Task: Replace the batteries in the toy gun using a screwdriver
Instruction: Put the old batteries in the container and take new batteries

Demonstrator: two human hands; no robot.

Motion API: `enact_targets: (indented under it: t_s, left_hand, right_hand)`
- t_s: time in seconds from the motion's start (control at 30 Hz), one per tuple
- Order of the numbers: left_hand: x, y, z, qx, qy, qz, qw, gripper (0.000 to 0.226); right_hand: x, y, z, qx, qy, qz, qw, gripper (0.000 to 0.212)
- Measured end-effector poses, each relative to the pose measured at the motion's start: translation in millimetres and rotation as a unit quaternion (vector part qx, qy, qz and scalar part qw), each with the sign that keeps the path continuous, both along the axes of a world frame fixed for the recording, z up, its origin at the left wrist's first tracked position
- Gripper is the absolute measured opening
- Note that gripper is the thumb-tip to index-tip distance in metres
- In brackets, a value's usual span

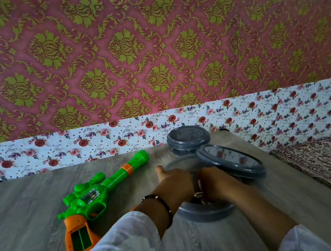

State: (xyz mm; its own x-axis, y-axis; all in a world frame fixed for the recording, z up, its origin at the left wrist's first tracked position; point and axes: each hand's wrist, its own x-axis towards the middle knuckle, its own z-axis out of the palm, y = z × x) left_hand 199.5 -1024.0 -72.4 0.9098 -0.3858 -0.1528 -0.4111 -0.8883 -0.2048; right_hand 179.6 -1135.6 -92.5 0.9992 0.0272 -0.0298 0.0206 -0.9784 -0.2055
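Reaching hands: both hands meet at the clear round plastic container with a grey base (205, 211), lower centre of the frame; the left hand (175, 181) lies over its near side with the thumb stuck out, the right hand (212, 183) dips inside.
Finger state: left fingers curl against the container wall; whether the right fingers are pinched on anything I cannot tell, they are hidden inside.
Lid: a grey round lid with a clear window (231, 161) leans tilted on the container's far right rim, over the right hand.
Risk, lid: it looks likely to slide off and clatter onto the grey wood-grain table (22, 215) if the right hand jerks out.
Risk, container: pulling against the wall may tip it and spill small parts.
Second tub: a grey lidded round container (188, 140) stands just behind, centre frame.
Toy gun place: the green and orange plastic toy gun (95, 199) lies flat on the table, left of centre, apart from both hands.
Toy gun look: green barrel points to the upper right, orange grip lies nearest the left sleeve with a dark green slotted panel; no screwdriver shows.
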Motion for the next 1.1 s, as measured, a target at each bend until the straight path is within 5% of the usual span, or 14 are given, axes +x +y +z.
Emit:
enact_targets:
  t_s: [0.23, 0.43, 0.7, 0.87, 1.1]
  left_hand:
    - [-6.1, 14.3, 5.6, -0.178, -0.077, 0.012, 0.981, 0.038]
    - [-18.2, 61.7, 26.6, -0.44, -0.106, -0.044, 0.89, 0.02]
    - [-44.6, 114.3, 6.2, -0.43, -0.034, 0.022, 0.902, 0.021]
    - [-59.6, 129.9, -17.1, -0.398, 0.048, 0.066, 0.914, 0.016]
    - [-52.7, 130.9, -28.3, -0.36, 0.041, 0.094, 0.927, 0.028]
  right_hand:
    - [1.6, -3.5, -0.5, 0.057, -0.035, -0.003, 0.998, 0.016]
    - [-14.5, 5.5, 31.3, 0.103, -0.137, 0.011, 0.985, 0.011]
    - [-61.6, 67.8, 45.5, 0.178, -0.209, 0.107, 0.956, 0.018]
    - [-65.2, 93.4, 12.7, 0.147, -0.167, 0.129, 0.966, 0.024]
    - [-56.3, 98.1, -7.5, 0.13, -0.119, 0.122, 0.977, 0.015]
